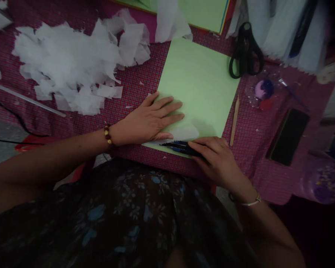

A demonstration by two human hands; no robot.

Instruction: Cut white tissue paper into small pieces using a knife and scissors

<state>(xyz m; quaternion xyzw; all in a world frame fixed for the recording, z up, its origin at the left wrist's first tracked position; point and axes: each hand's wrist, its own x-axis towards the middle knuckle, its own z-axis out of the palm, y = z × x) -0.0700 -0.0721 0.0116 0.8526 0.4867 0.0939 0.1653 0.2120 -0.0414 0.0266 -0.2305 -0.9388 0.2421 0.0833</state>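
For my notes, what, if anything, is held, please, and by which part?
The right hand holds a dark cutter by the rear of its handle.

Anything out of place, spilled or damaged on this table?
No clear spill or damage. Slightly untidy: small white scraps are strewn on the checked cloth beside the loose paper heap, and the black scissors appear to overlap the green sheet's far right corner, intruding on the work area.
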